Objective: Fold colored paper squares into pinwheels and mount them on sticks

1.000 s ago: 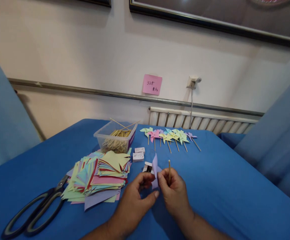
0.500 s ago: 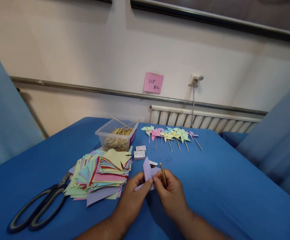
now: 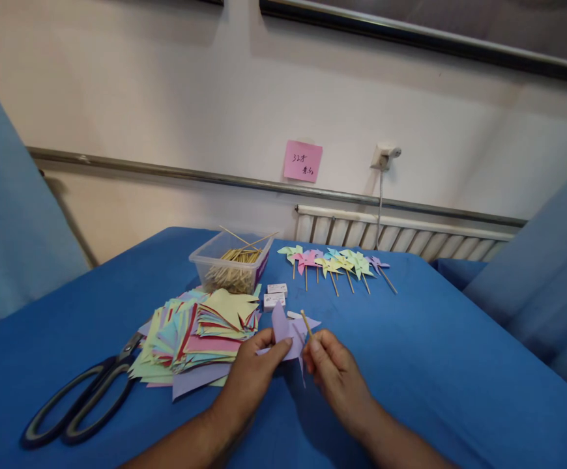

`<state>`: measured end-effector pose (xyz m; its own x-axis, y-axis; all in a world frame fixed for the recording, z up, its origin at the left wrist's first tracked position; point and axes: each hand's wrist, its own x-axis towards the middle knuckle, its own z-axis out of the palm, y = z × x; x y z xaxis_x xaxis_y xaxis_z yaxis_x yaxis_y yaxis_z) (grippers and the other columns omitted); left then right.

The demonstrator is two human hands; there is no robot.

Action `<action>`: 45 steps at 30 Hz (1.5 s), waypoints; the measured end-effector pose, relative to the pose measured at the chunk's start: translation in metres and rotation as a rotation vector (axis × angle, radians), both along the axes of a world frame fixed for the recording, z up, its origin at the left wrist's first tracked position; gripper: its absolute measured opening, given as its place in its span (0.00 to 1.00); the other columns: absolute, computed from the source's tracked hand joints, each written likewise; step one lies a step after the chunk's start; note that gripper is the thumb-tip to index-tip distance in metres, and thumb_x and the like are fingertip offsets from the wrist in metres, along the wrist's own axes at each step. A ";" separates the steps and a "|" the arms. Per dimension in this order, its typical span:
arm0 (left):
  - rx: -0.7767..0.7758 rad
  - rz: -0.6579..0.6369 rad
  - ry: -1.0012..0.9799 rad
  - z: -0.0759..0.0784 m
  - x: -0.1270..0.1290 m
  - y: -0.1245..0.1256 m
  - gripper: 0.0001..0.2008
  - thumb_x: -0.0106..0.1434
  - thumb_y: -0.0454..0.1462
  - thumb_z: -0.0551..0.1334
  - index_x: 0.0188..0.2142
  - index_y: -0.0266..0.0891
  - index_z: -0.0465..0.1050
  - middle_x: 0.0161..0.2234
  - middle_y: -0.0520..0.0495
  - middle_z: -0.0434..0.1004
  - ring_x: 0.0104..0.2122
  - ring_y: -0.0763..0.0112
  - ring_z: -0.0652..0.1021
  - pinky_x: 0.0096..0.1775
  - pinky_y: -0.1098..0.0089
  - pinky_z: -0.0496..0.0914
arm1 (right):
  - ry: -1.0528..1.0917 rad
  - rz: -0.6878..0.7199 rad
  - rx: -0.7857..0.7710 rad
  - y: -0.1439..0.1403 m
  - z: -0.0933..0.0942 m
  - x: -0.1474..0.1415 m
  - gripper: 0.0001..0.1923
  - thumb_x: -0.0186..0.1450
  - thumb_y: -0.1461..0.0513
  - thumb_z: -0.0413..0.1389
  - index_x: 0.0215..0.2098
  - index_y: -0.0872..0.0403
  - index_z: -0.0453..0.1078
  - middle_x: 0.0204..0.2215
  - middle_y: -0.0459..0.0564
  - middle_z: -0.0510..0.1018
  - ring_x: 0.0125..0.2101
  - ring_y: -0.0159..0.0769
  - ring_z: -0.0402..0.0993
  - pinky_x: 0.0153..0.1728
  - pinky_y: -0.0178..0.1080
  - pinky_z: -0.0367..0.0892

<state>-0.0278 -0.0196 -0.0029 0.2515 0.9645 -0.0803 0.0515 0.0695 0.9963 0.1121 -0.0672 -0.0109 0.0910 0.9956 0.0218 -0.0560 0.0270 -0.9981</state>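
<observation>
My left hand (image 3: 249,378) pinches a folded lilac paper piece (image 3: 286,332) just above the blue table (image 3: 435,365). My right hand (image 3: 335,371) holds the same paper from the right and grips a thin wooden stick (image 3: 306,324) that leans up to the left over it. A stack of cut coloured paper squares (image 3: 195,332) lies just left of my left hand. Behind it stands a clear plastic tub of wooden sticks (image 3: 231,264). A row of finished paper pinwheels (image 3: 335,264) lies at the far side.
Large black scissors (image 3: 81,407) lie at the near left. Small white boxes (image 3: 274,296) sit between the tub and my hands. A radiator (image 3: 401,238) and a wall with a pink note (image 3: 303,161) are behind the table. Blue cloth panels rise at both sides.
The lilac paper has been turned and opened out wider between my hands. The stick has tilted from upright to leaning left, and both hands have shifted slightly left.
</observation>
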 end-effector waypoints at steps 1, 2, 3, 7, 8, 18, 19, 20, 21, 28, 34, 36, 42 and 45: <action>0.004 0.004 -0.007 0.000 0.000 0.000 0.14 0.53 0.44 0.62 0.31 0.35 0.76 0.30 0.46 0.78 0.32 0.63 0.75 0.37 0.67 0.66 | -0.010 0.040 -0.020 0.000 -0.002 -0.002 0.22 0.61 0.45 0.49 0.24 0.54 0.62 0.18 0.41 0.62 0.17 0.26 0.53 0.17 0.31 0.49; 0.005 0.013 -0.008 0.000 -0.001 0.000 0.14 0.52 0.44 0.62 0.31 0.35 0.76 0.30 0.47 0.78 0.32 0.63 0.75 0.37 0.67 0.66 | -0.020 0.075 -0.034 0.001 -0.005 -0.004 0.22 0.61 0.44 0.49 0.25 0.54 0.62 0.17 0.40 0.61 0.16 0.25 0.53 0.16 0.30 0.48; 0.003 0.021 -0.005 0.000 -0.001 0.000 0.14 0.52 0.44 0.62 0.31 0.35 0.76 0.29 0.47 0.78 0.32 0.63 0.75 0.37 0.67 0.66 | -0.023 0.101 -0.047 0.002 -0.007 -0.006 0.22 0.61 0.44 0.48 0.25 0.54 0.62 0.16 0.40 0.61 0.15 0.25 0.52 0.15 0.30 0.48; 0.003 0.020 0.009 0.001 0.000 0.000 0.13 0.51 0.43 0.63 0.30 0.35 0.76 0.27 0.48 0.77 0.30 0.65 0.74 0.35 0.69 0.66 | 0.048 0.150 -0.105 0.003 -0.011 -0.011 0.25 0.57 0.41 0.51 0.25 0.55 0.63 0.13 0.39 0.62 0.13 0.23 0.51 0.13 0.29 0.46; 0.010 0.014 0.008 0.002 0.000 0.000 0.12 0.51 0.43 0.63 0.30 0.35 0.76 0.28 0.48 0.77 0.30 0.65 0.74 0.35 0.69 0.66 | 0.077 0.155 -0.124 0.003 -0.010 -0.011 0.25 0.56 0.41 0.52 0.25 0.55 0.63 0.13 0.38 0.61 0.11 0.22 0.50 0.12 0.29 0.45; 0.061 0.016 0.074 0.008 0.000 -0.002 0.14 0.53 0.44 0.62 0.34 0.38 0.78 0.29 0.50 0.79 0.34 0.63 0.75 0.38 0.69 0.66 | 0.246 0.247 -0.236 0.006 -0.012 -0.007 0.23 0.54 0.43 0.55 0.27 0.55 0.64 0.12 0.37 0.64 0.07 0.21 0.49 0.06 0.27 0.42; 0.055 0.015 0.078 0.008 0.000 -0.002 0.14 0.53 0.44 0.62 0.34 0.37 0.78 0.29 0.49 0.79 0.33 0.63 0.75 0.38 0.69 0.66 | 0.251 0.246 -0.235 0.006 -0.013 -0.007 0.23 0.54 0.43 0.55 0.27 0.55 0.64 0.12 0.37 0.64 0.07 0.21 0.49 0.06 0.27 0.42; 0.049 0.014 0.078 0.008 0.000 -0.002 0.14 0.53 0.44 0.61 0.34 0.37 0.78 0.29 0.49 0.79 0.33 0.63 0.75 0.37 0.69 0.66 | 0.251 0.243 -0.233 0.005 -0.012 -0.007 0.23 0.54 0.44 0.55 0.27 0.55 0.64 0.12 0.37 0.64 0.07 0.20 0.49 0.07 0.27 0.42; 0.044 0.013 0.076 0.008 0.000 -0.002 0.15 0.54 0.45 0.61 0.34 0.37 0.78 0.28 0.49 0.78 0.33 0.63 0.75 0.36 0.69 0.66 | 0.248 0.237 -0.233 0.005 -0.012 -0.007 0.23 0.54 0.43 0.55 0.27 0.55 0.64 0.12 0.37 0.64 0.07 0.20 0.49 0.07 0.27 0.42; 0.026 -0.001 0.059 0.010 0.000 -0.003 0.15 0.54 0.46 0.61 0.33 0.36 0.78 0.27 0.49 0.78 0.32 0.64 0.74 0.36 0.70 0.66 | 0.230 0.206 -0.214 0.006 -0.013 -0.008 0.24 0.56 0.42 0.53 0.27 0.56 0.65 0.12 0.38 0.64 0.07 0.20 0.50 0.07 0.26 0.44; -0.004 0.034 0.046 0.006 -0.001 -0.001 0.17 0.53 0.47 0.62 0.31 0.35 0.76 0.27 0.47 0.78 0.30 0.65 0.74 0.34 0.70 0.66 | 0.282 0.228 -0.240 0.007 -0.017 -0.007 0.24 0.55 0.43 0.54 0.28 0.56 0.65 0.11 0.38 0.65 0.06 0.20 0.52 0.06 0.26 0.42; -0.009 0.044 0.046 0.004 0.000 0.000 0.17 0.53 0.48 0.62 0.30 0.34 0.76 0.27 0.47 0.77 0.29 0.66 0.74 0.32 0.70 0.66 | 0.304 0.244 -0.260 0.007 -0.018 -0.007 0.23 0.56 0.44 0.54 0.29 0.56 0.65 0.11 0.38 0.66 0.06 0.20 0.52 0.06 0.26 0.41; -0.016 0.054 0.030 0.004 0.000 0.000 0.18 0.52 0.48 0.63 0.30 0.34 0.76 0.26 0.47 0.77 0.27 0.67 0.74 0.31 0.71 0.66 | 0.342 0.259 -0.273 0.005 -0.012 -0.007 0.21 0.57 0.46 0.54 0.30 0.56 0.65 0.11 0.38 0.67 0.05 0.21 0.52 0.07 0.26 0.40; -0.019 0.057 0.031 0.005 -0.001 -0.001 0.18 0.51 0.48 0.63 0.32 0.35 0.76 0.27 0.46 0.78 0.28 0.66 0.75 0.31 0.71 0.66 | 0.341 0.255 -0.287 0.004 -0.007 -0.007 0.21 0.56 0.46 0.55 0.29 0.56 0.65 0.11 0.38 0.67 0.05 0.21 0.52 0.07 0.26 0.39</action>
